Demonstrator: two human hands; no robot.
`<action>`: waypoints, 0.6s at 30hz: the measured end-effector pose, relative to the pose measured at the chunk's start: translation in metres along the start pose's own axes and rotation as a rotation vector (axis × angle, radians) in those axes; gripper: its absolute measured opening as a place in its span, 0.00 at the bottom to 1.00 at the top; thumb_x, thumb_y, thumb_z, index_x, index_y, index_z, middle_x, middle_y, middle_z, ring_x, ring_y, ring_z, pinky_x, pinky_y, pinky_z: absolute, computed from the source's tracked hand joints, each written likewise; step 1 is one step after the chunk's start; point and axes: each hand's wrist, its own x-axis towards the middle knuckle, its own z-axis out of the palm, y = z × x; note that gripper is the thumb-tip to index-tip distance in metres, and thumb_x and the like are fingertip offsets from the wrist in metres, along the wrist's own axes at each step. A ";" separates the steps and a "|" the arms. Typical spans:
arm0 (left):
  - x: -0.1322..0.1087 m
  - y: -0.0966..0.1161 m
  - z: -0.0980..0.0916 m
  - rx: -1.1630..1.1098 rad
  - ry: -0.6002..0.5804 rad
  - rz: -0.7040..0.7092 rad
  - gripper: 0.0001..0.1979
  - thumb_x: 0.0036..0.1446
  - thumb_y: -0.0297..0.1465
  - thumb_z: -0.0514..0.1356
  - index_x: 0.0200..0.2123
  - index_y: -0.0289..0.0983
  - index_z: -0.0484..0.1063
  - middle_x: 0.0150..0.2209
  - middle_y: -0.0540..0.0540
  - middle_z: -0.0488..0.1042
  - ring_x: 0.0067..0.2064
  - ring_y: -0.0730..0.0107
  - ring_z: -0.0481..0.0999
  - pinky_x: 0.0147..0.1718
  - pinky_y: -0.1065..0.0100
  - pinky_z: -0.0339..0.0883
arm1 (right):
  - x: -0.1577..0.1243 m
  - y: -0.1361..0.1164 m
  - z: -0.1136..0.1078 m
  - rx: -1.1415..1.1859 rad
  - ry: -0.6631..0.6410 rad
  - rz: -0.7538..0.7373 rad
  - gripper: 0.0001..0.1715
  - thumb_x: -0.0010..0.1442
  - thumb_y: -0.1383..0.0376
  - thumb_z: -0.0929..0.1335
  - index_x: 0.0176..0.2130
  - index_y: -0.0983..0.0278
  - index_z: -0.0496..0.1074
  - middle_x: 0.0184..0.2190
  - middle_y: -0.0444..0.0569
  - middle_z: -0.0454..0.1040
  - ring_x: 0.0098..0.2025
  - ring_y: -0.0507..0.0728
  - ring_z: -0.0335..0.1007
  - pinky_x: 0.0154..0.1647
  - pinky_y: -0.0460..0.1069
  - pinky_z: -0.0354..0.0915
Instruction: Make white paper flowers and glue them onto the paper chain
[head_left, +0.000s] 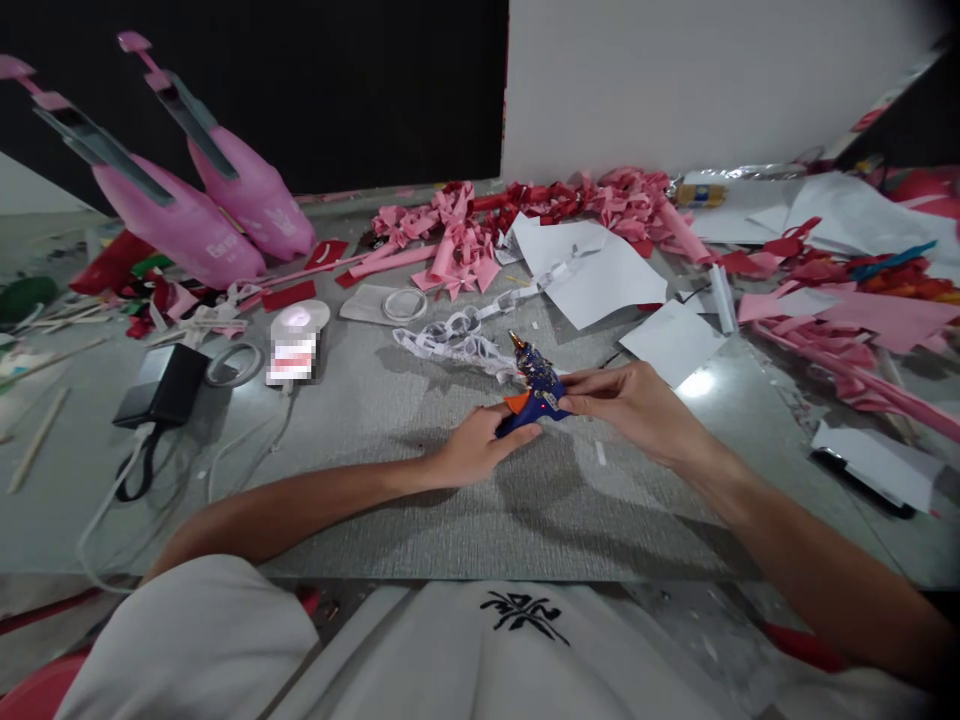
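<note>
A blue hot glue gun [534,385] with an orange trigger, a brassy nozzle and a small red light is held above the table, nozzle pointing away from me. My left hand [480,445] is wrapped round its handle. At the gun's rear, the fingers of my right hand [630,405] are pinched against the body; whether they also hold a glue stick is hidden. Just beyond the nozzle lies a tangle of white paper strips and loops [469,350]. Cut white paper sheets [592,270] rest farther back.
Pink and red paper bows [457,240] line the wall. Two pink pump-topped bottles [247,190] stand at back left. A black power adapter [161,385] and white cables lie at left, near a tape roll [405,304]. Pink paper pieces [862,325] are heaped at right.
</note>
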 end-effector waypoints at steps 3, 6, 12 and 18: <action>0.000 -0.002 0.000 0.018 -0.002 0.012 0.24 0.69 0.52 0.58 0.35 0.35 0.71 0.26 0.53 0.66 0.28 0.73 0.63 0.30 0.69 0.55 | 0.003 0.002 -0.003 0.037 -0.029 0.027 0.09 0.52 0.57 0.82 0.36 0.52 0.88 0.52 0.46 0.85 0.56 0.66 0.81 0.62 0.61 0.74; -0.001 -0.003 0.001 0.019 0.006 0.039 0.23 0.69 0.50 0.58 0.37 0.35 0.72 0.28 0.52 0.70 0.30 0.72 0.67 0.32 0.69 0.57 | 0.004 0.000 -0.005 0.057 -0.073 0.038 0.09 0.50 0.56 0.82 0.34 0.52 0.88 0.51 0.46 0.85 0.55 0.66 0.81 0.62 0.61 0.73; -0.001 0.002 0.000 0.020 -0.014 0.030 0.22 0.71 0.49 0.56 0.36 0.36 0.71 0.27 0.51 0.70 0.31 0.70 0.69 0.33 0.68 0.59 | 0.005 -0.005 -0.007 0.058 -0.105 0.008 0.11 0.52 0.53 0.81 0.34 0.54 0.87 0.48 0.48 0.85 0.51 0.63 0.81 0.57 0.57 0.74; -0.003 0.006 -0.003 -0.019 -0.021 -0.002 0.23 0.71 0.50 0.54 0.33 0.37 0.66 0.24 0.54 0.65 0.27 0.73 0.65 0.31 0.68 0.57 | 0.007 -0.011 -0.002 0.026 -0.119 -0.098 0.14 0.57 0.52 0.78 0.33 0.60 0.84 0.48 0.50 0.81 0.45 0.58 0.77 0.45 0.51 0.72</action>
